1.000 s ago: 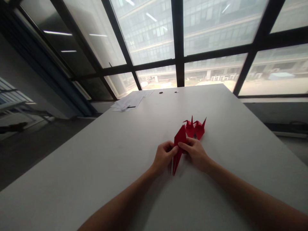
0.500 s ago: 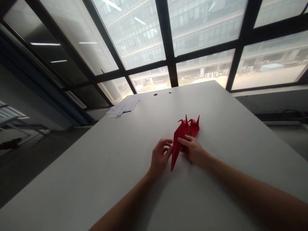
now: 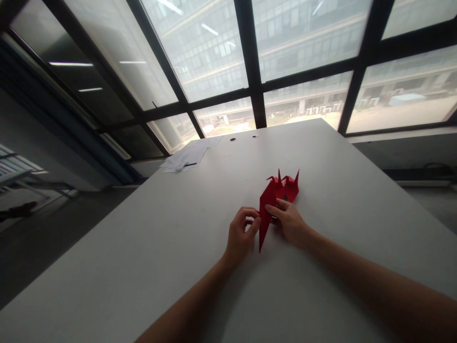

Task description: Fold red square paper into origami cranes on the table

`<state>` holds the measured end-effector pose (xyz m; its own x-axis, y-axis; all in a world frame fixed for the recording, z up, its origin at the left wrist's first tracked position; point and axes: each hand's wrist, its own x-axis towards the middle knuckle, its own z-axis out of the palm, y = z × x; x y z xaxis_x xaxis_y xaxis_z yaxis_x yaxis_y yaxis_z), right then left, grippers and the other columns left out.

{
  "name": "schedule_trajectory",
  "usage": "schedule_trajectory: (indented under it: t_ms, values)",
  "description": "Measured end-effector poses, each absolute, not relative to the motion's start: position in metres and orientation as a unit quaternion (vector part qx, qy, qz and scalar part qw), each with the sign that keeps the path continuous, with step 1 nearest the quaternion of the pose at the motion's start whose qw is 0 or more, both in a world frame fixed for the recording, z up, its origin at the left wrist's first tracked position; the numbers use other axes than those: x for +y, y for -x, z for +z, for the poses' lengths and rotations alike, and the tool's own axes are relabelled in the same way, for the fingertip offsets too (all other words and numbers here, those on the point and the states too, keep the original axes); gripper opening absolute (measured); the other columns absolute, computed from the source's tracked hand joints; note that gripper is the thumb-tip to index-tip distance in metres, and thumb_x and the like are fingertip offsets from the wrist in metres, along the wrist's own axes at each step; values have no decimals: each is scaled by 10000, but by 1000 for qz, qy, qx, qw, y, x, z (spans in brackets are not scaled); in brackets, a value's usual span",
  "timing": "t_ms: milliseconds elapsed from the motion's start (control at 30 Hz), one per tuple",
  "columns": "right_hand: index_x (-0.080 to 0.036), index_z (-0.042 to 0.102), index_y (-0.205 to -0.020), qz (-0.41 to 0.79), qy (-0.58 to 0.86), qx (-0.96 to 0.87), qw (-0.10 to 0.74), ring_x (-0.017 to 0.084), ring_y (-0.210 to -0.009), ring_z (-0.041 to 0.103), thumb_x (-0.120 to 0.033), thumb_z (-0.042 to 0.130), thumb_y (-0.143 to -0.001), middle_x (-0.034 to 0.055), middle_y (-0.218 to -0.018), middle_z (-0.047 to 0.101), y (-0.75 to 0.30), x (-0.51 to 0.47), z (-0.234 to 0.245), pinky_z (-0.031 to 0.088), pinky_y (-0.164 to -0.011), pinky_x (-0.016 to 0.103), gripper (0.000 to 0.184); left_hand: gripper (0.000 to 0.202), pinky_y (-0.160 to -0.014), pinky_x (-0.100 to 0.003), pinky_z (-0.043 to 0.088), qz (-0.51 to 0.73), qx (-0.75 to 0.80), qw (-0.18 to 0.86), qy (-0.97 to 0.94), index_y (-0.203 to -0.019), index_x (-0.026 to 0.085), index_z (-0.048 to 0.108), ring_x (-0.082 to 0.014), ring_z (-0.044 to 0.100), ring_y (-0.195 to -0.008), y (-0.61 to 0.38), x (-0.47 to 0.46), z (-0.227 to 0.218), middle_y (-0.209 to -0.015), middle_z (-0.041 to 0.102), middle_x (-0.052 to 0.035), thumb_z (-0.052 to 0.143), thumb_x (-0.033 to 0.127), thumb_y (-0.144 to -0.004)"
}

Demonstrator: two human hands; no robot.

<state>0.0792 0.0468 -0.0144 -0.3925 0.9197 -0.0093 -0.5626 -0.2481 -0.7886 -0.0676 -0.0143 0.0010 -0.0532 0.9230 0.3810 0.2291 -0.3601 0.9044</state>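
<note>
A long, pointed piece of folded red paper (image 3: 266, 212) lies on the white table (image 3: 150, 247), its narrow tip toward me. My right hand (image 3: 290, 220) is closed on its right side, fingers pinching the paper. Beside its left edge, my left hand (image 3: 241, 233) has its fingers curled and the thumb and fingertips touching the paper. Just behind stand two finished red paper cranes (image 3: 287, 183), side by side, close to the folded piece.
Loose white sheets with a dark pen (image 3: 187, 157) lie at the table's far left corner. Two small round holes (image 3: 233, 139) mark the far edge. Tall windows with black frames rise behind the table, and dark floor lies to the left.
A second ago both hands pinched the paper at its middle. My left hand then let go and opened, and now curls back onto the left edge. The view shifted slightly.
</note>
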Motion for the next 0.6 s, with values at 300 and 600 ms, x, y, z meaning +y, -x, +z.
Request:
schedule_trajectory:
  t_ms: [300,600]
  values:
    - [-156,717,-827,664,279,-464,515,121,-595,532,-364,804,-713,8,-687,664,-77,44,-17,414,-564,261,253,83,-679,-241,494,535,519,268,-611,-861,178,609,-154,591,-855,66,-13,1,-958,578,-41,630,252,-890]
    - [-162,723,-813,585,322,-528,526,147,-592,534,-341,777,-715,20,-674,666,-77,40,-13,415,-558,290,211,35,-719,-275,479,503,553,57,-662,-897,205,624,-167,555,-866,64,-21,7,-982,544,-42,644,193,-872]
